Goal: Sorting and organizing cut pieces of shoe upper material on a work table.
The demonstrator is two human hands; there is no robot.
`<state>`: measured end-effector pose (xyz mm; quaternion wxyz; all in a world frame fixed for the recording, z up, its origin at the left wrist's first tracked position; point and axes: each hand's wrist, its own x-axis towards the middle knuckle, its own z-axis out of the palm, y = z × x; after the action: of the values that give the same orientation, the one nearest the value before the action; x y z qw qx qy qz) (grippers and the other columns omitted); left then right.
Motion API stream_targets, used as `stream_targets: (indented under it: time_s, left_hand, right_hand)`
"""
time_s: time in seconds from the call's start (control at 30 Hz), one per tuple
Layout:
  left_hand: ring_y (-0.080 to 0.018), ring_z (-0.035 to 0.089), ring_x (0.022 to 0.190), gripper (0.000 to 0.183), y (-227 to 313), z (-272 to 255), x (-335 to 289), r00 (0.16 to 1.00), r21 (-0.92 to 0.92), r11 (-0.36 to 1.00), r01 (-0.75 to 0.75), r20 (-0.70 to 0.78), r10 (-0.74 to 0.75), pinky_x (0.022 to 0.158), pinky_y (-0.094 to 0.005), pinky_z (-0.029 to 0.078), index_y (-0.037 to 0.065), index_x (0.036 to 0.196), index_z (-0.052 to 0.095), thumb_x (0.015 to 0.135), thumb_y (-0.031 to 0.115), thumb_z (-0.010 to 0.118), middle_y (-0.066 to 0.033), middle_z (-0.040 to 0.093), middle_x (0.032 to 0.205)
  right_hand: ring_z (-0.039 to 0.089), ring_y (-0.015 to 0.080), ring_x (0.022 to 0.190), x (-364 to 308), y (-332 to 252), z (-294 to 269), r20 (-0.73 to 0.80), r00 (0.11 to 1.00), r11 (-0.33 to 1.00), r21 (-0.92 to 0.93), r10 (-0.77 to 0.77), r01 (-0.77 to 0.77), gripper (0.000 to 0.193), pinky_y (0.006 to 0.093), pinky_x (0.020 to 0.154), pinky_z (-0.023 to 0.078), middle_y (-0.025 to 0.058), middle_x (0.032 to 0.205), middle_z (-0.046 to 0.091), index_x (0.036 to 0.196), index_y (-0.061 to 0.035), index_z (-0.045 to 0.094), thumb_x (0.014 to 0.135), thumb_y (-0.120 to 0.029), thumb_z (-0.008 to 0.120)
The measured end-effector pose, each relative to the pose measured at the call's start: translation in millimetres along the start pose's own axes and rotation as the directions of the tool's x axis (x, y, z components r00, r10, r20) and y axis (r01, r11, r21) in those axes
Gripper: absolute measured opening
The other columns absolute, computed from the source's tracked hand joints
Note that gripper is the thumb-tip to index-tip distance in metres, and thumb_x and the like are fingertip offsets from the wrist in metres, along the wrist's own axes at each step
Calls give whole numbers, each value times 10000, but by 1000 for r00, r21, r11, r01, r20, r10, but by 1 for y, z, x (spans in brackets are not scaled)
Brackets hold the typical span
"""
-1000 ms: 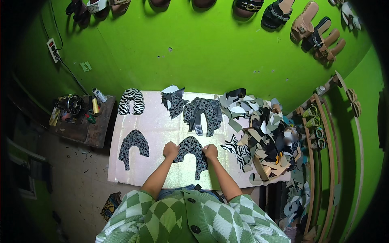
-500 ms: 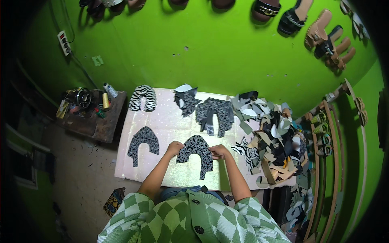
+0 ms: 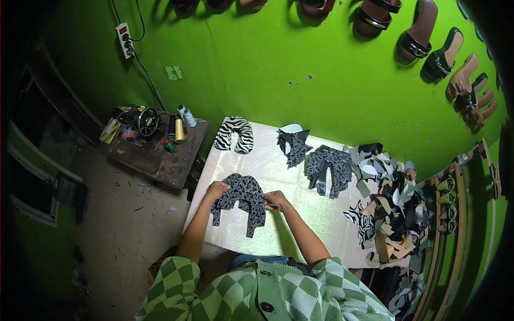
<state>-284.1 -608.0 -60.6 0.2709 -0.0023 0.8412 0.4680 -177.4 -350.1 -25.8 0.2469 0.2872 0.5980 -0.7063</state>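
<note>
Held at both sides is a black-and-grey patterned, arch-shaped cut piece (image 3: 248, 190) with a lacy line print. My left hand (image 3: 218, 189) pinches its left edge, and my right hand (image 3: 275, 200) pinches the right edge. Beneath it, mostly covered, lies a similar patterned piece (image 3: 216, 218) on the pale tabletop (image 3: 289, 232); its lower left leg shows. Farther back on the table sit a stack of zebra-striped arch pieces (image 3: 224, 132), some dark patterned scraps (image 3: 294, 151) and a pile of matching patterned pieces (image 3: 337, 160).
A heap of offcuts (image 3: 396, 200) covers the table's right end, with zebra scraps (image 3: 364, 222) beside it. A sewing machine (image 3: 147, 122) and thread spools (image 3: 179, 130) stand on a wooden table (image 3: 179, 166) at left. Sandals (image 3: 417, 40) hang on the green wall.
Both hands have carried the patterned piece left, from the table's middle onto the similar piece lying there. My view has shifted toward the left.
</note>
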Motion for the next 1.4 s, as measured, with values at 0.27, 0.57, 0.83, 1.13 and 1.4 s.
stream_targets:
  time_s: [0.27,0.57,0.83,1.13,1.4]
  left_hand:
    - [-125,591,656,175,-8,-34,18,988,215,972,-90,-105,115,636,-269,463,36,752,680,715,206,698,-72,654,712]
    - [-225,632,718,196,-22,-24,27,972,321,946,-33,-210,105,648,-332,487,89,732,659,683,270,717,-83,656,770]
    - [-226,628,725,174,9,-20,4,957,372,928,28,-278,83,648,-340,483,106,719,650,684,263,717,-66,652,756]
    - [-230,602,800,202,11,-14,-8,907,422,906,43,-396,142,679,-354,467,106,791,611,668,210,733,-61,626,812]
    - [-247,488,1003,239,36,19,-31,827,582,813,22,-467,312,827,-398,394,147,910,577,707,222,678,-53,532,981]
  right_hand:
    - [546,129,502,41,9,53,-203,978,999,-35,-41,34,107,275,433,492,73,662,600,775,-25,641,777,-130,657]
    - [561,126,490,55,25,59,-368,886,900,-421,-280,110,135,264,467,460,59,611,612,701,-38,650,740,-165,668]
    - [614,183,615,47,21,61,-432,837,826,-562,-336,42,215,300,588,472,77,672,643,717,-67,662,702,-281,686]
    - [611,186,623,36,17,63,-486,810,822,-570,-328,-9,244,304,600,472,70,666,639,701,-79,649,691,-318,697]
    - [576,151,613,19,29,26,-437,773,856,-451,-459,253,273,270,600,460,73,683,619,777,-28,616,715,-284,688]
